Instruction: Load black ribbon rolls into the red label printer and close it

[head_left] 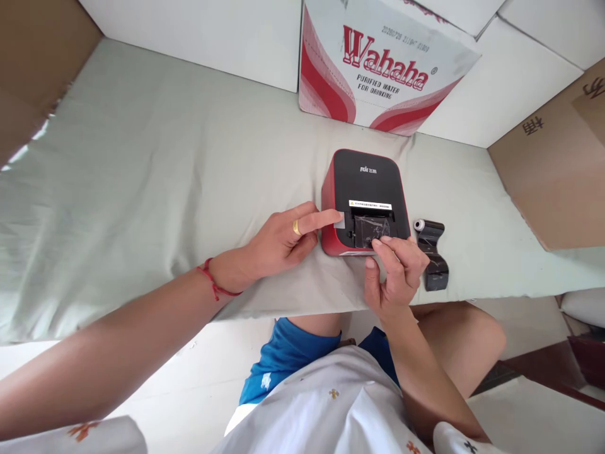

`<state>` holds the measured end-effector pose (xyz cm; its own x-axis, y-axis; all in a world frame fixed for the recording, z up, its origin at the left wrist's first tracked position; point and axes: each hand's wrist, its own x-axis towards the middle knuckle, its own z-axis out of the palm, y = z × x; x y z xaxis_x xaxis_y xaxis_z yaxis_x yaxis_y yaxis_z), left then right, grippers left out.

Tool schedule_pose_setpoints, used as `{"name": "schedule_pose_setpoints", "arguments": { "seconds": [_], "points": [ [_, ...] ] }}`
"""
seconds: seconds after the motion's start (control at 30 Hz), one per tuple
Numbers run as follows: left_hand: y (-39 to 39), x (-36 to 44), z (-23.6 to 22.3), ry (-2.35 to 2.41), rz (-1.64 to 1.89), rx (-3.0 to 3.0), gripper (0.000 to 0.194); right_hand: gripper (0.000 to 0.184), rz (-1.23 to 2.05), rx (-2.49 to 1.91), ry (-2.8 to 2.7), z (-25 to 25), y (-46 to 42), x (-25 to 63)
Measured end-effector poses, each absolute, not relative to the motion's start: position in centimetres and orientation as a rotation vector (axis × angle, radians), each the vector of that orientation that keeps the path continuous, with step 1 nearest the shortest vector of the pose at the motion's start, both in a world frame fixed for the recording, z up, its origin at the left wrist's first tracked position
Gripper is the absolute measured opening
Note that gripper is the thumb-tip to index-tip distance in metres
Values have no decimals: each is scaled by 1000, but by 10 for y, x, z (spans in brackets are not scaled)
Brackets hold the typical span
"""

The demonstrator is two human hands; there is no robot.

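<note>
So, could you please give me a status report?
Left hand on grey button. Right hand at glossy panel. Printer on cloth, black film roll by right hand.

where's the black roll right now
In the head view, the black roll lies right of centre on the cloth, to the right of the printer and just beyond the knuckles of the right hand.

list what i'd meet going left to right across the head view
Plain brown cardboard box, red string bracelet, left hand, red-and-black rounded plastic device, glossy black film strip with a white-cored roll, brown cardboard box with black writing.
</note>
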<state>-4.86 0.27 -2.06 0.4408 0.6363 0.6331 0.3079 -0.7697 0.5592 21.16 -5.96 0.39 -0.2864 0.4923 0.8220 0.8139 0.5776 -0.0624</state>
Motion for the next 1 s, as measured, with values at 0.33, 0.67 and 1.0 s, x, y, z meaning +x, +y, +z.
{"name": "schedule_pose_setpoints", "arguments": {
  "seconds": [0.33, 0.67, 1.0],
  "points": [
    [10, -36, -25, 601, 1399, 2286, 57, 41, -398, -1019, -1953, 2, -59, 211],
    [-9, -33, -3, 881, 1411, 2512, 49, 36, -256, -1107, -1928, 44, -60, 258],
    [-110, 11, -6, -24, 640, 2742, 23, 16, 471, -1382, -1576, 94, -13, 298]
  ]
}}
